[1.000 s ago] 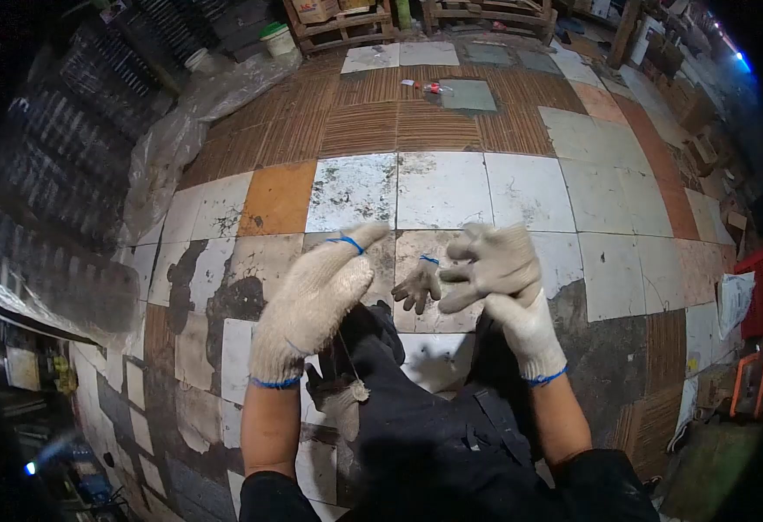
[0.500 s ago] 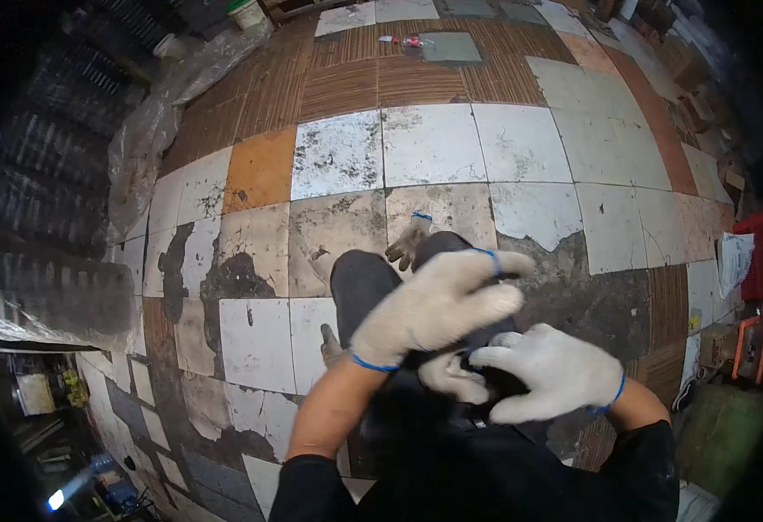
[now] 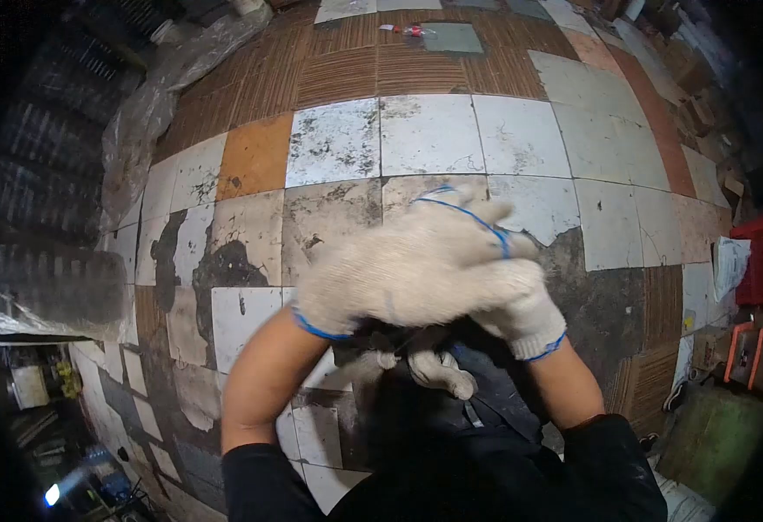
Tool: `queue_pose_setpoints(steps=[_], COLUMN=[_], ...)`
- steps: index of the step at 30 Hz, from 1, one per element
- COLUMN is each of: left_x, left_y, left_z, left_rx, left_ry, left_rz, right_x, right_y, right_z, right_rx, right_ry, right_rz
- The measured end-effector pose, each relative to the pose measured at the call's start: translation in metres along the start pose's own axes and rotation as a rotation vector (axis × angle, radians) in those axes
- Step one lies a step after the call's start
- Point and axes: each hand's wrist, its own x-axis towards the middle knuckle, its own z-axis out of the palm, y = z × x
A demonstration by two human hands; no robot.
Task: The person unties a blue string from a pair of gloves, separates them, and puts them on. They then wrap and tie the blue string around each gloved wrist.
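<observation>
Both my hands wear off-white knit work gloves with blue cuff edging. My left hand (image 3: 381,274) reaches across in front of my body, blurred by motion. At its fingers is a loose work glove (image 3: 461,209), its blue-edged opening showing; the left fingers seem closed on it. My right hand (image 3: 528,317) meets it from the right, touching, its fingers mostly hidden behind the left hand and the loose glove. Below them, more gloves (image 3: 442,374) lie on my dark lap.
Worn patchwork tiles (image 3: 429,130) cover the floor ahead. A plastic bottle with a red label (image 3: 412,31) lies far off. Plastic-wrapped dark stacks (image 3: 51,287) stand at left. On the right are a red crate (image 3: 757,257) and a green box (image 3: 712,435).
My left hand has moved up and left, and my right hand has swung inward to meet it. The glove on the floor ahead is now hidden behind my hands.
</observation>
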Motion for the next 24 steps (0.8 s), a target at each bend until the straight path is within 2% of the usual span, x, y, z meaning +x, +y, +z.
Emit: queue_pose_setpoints(steps=[1, 3, 4, 5, 7, 8, 10, 12, 15, 16, 21, 24], left_x=[-0.014, -0.041, -0.054, -0.068, -0.087, -0.092, -0.109, -0.135, -0.177, -0.190, -0.252, -0.254], left_y=[-0.012, -0.024, -0.024, -0.009, -0.020, -0.047, -0.064, -0.059, 0.017, 0.022, -0.024, -0.069], left_z=[-0.002, -0.012, -0.020, -0.036, -0.046, -0.039, -0.046, -0.055, -0.072, -0.068, -0.018, -0.007], left_rx=[-0.066, -0.233, -0.334, -0.470, -0.699, -0.780, -0.833, -0.804, -0.496, -0.461, -0.584, -0.639], left_ry=[0.042, 0.076, 0.068, 0.005, -0.145, -0.228, -0.360, -0.454, -0.181, -0.052, 0.716, 0.996], left_rz=[0.052, 0.089, 0.070, -0.030, 0.131, 0.398, 0.617, 0.516, -0.511, -0.625, -0.522, -0.539], right_x=[0.007, 0.021, 0.022, 0.022, 0.019, 0.021, 0.022, 0.020, 0.020, 0.019, 0.020, 0.021], right_y=[-0.022, -0.013, -0.010, -0.009, -0.006, -0.002, -0.002, -0.005, -0.011, -0.014, -0.012, -0.012], right_z=[0.023, -0.014, -0.017, -0.020, -0.028, -0.032, -0.037, -0.046, -0.054, -0.051, -0.048, -0.059], right_rx=[0.211, 0.203, 0.170, 0.130, 0.053, 0.031, -0.020, -0.016, 0.084, 0.119, 0.179, 0.268], right_ry=[0.014, -0.264, -0.217, -0.153, -0.025, 0.005, 0.074, 0.152, 0.213, 0.203, 0.141, 0.130], right_rz=[0.081, -0.009, -0.025, -0.007, 0.041, 0.055, 0.043, 0.035, 0.029, 0.031, 0.034, -0.012])
